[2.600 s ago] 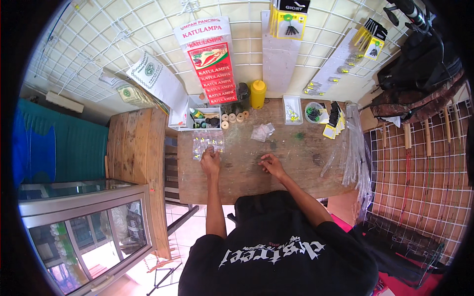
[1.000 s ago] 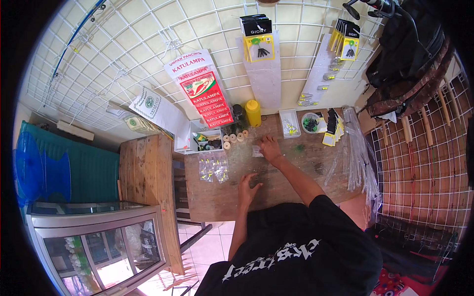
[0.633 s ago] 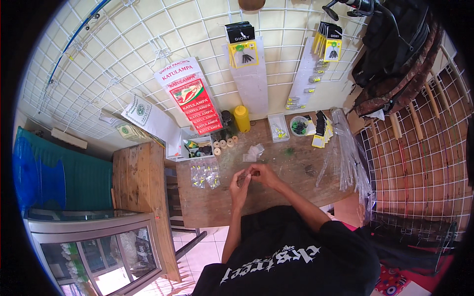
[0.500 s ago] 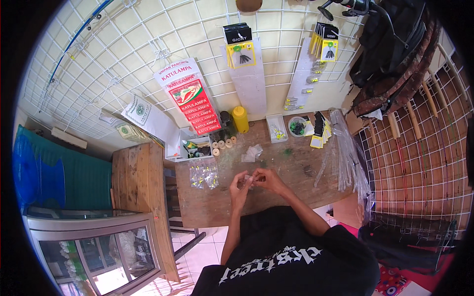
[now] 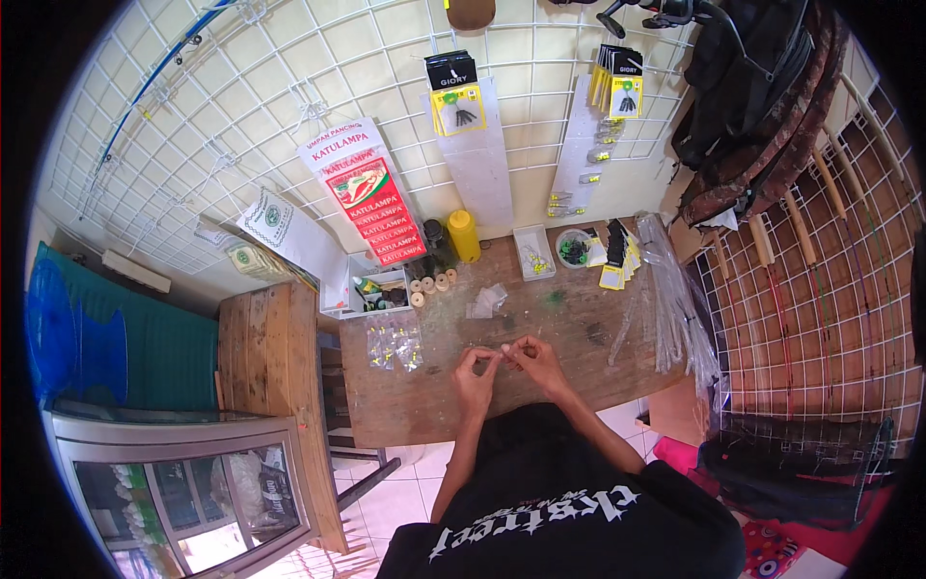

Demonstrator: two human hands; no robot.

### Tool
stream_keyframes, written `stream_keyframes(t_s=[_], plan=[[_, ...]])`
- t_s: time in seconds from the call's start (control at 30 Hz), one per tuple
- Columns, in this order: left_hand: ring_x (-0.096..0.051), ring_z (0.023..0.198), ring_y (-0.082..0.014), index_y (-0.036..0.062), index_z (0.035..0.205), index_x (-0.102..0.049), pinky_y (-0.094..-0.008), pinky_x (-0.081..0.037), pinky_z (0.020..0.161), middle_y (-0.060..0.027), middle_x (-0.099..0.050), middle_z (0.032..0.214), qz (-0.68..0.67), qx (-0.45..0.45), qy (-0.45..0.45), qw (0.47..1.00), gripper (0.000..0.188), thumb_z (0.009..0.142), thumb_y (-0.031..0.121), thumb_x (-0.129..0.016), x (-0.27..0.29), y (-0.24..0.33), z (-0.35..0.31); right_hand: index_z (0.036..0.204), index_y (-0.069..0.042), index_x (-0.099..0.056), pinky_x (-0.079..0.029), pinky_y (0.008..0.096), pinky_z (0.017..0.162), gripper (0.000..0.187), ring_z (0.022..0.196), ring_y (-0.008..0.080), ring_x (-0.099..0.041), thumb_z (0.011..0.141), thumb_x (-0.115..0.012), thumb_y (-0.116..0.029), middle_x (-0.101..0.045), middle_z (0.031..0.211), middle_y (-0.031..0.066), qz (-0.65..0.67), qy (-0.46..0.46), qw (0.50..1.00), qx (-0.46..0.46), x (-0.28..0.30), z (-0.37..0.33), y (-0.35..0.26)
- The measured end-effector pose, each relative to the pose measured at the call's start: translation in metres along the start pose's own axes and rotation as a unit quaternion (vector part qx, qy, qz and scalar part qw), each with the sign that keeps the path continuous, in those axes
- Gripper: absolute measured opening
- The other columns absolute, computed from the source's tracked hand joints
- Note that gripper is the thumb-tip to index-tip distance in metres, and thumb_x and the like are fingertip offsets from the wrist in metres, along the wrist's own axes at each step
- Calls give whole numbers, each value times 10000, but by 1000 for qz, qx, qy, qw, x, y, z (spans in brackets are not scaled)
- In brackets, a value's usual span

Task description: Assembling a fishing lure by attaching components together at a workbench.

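Observation:
Over the near part of a worn wooden table [image 5: 410, 400], my left hand [image 5: 474, 378] and my right hand [image 5: 538, 369] meet with thumbs and fingertips pinched together. Whatever sits between the fingertips is too small to make out. Just beyond my hands lies a small pile of clear plastic bags [image 5: 486, 301]. To the left, several clear packets [image 5: 394, 345] with small yellow pieces inside are laid out flat. A white box [image 5: 539, 277] of yellow pieces stands at the back, beside a round tub [image 5: 576, 265] of green and black bits.
Yellow-and-black cards [image 5: 613, 275] and long clear plastic sleeves [image 5: 666, 309] lie on the right. At the back left are a white tray [image 5: 376, 310], wooden cylinders [image 5: 418, 299] and a yellow bottle [image 5: 463, 236]. A white wire grid behind carries hanging packets [image 5: 376, 217].
My hands have shifted slightly right and a little nearer to me. The pale thing visible at the fingertips before is now hardly visible. The view has tilted slightly.

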State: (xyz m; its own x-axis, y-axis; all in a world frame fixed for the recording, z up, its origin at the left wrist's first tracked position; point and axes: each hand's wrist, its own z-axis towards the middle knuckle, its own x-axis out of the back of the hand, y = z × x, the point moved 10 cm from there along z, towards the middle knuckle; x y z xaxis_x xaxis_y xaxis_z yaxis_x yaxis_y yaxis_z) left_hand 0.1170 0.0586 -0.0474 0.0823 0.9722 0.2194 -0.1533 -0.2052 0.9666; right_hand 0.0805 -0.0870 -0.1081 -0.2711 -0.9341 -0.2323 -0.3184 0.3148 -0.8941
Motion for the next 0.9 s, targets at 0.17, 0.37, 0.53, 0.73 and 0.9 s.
stream_keyframes(t_s=[0.17,0.37,0.53,0.73,0.9], plan=[[-632,836,-216,9,834,-670,-301,-476,762,-100,-656,881,54,-28,-35,998,131,725,29,-738,-13,12,-3,901,-58,-618,-481,229,656,140,735,85,-605,860,-687,-172,-655,823,11,47,-1,999,-6,4,-5,3],[-612,903,-273,50,938,-687,-365,-472,809,-82,-631,962,104,-90,-89,986,249,709,109,-765,-24,26,-7,970,-56,-639,-495,234,659,154,790,101,-631,861,-681,-158,-666,884,18,117,1,992,-52,15,-8,13],[-594,944,-276,63,973,-692,-376,-463,830,-77,-622,992,116,-93,-108,983,288,702,125,-771,-28,29,-12,986,-57,-641,-487,231,641,179,799,99,-644,856,-687,-171,-676,902,20,114,2,993,-42,21,-13,6],[-604,957,-273,50,987,-691,-364,-469,841,-89,-628,1008,112,-84,-141,980,296,705,99,-765,-26,25,-19,978,-36,-648,-443,200,618,201,754,88,-638,829,-707,-157,-683,847,19,-4,-7,996,-87,26,-23,11],[-624,934,-248,36,987,-691,-332,-478,828,-101,-644,978,97,-77,-144,982,266,733,86,-752,-26,28,-22,869,-21,-661,-469,216,656,115,711,80,-605,800,-725,-88,-667,805,32,-26,3,999,-18,30,-25,2]])
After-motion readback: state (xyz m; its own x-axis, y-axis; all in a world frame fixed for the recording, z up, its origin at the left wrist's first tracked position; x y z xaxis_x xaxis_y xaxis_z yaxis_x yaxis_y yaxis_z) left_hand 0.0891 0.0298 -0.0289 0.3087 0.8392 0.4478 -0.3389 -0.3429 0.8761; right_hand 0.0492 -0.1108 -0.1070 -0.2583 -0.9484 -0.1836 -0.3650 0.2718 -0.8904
